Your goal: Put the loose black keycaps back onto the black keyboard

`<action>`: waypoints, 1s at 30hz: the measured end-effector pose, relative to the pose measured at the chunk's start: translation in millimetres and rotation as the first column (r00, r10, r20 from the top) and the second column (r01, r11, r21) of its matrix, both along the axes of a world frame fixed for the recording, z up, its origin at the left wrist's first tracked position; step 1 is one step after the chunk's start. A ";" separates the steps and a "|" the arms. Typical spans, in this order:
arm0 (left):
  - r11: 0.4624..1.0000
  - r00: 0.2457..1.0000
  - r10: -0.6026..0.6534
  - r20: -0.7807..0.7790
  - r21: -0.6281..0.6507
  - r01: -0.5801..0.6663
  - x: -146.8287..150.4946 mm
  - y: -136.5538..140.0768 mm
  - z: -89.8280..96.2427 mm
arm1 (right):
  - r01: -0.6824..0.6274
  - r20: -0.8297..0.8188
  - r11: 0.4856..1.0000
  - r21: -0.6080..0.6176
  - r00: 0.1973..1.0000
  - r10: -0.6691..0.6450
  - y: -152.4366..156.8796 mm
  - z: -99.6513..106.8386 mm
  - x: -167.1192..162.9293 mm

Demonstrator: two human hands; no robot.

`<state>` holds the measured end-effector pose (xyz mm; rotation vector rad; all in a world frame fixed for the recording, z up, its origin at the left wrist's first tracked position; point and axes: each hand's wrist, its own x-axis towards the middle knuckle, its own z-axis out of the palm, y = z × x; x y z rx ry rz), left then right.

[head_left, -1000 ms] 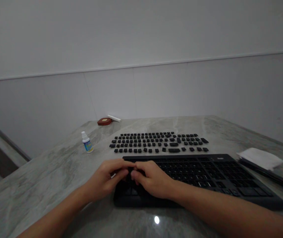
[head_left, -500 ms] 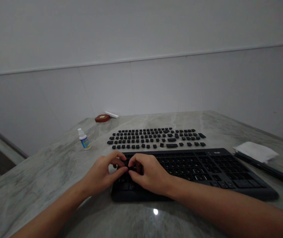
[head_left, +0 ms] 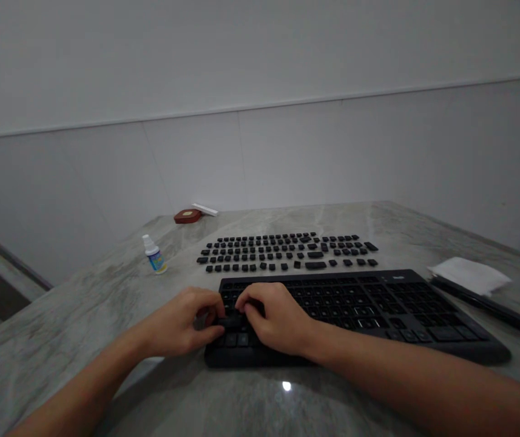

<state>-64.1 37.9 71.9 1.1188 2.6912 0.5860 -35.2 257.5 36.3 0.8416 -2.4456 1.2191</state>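
Observation:
A black keyboard lies in front of me, with many of its key positions bare and a few keys in its lower left corner. My left hand is at its left end, thumb and fingers closed on a dark, wide keycap held at the keyboard's surface. Just to the right, my right hand is bent over the keys with thumb and index finger curled together. What lies between those right fingertips is hidden. Behind the keyboard, several loose black keycaps are laid out in rows.
A small white spray bottle with a blue label stands at the left. A brown case and a white strip lie near the wall. At the right, a white cloth rests beside a long black stick-like item on the marble table.
My left hand has drawn back slightly left and down, away from the right fingertips. A dark, wide keycap now shows at its fingers. My right hand has barely moved.

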 end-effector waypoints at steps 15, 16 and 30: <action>0.998 0.991 0.055 0.124 -0.012 -0.054 -3.0 -2.1 3.2 | -0.016 0.072 1.000 0.013 0.997 0.015 -0.6 4.1 -0.7; 0.998 0.991 0.055 0.123 -0.019 -0.053 -3.0 -2.3 3.7 | -0.016 0.070 1.000 0.017 0.997 0.014 -0.3 3.8 -0.7; 0.997 0.992 0.048 0.113 -0.067 -0.041 -2.5 -3.5 8.3 | -0.055 -0.004 0.998 0.041 0.998 0.055 0.0 -1.0 -2.6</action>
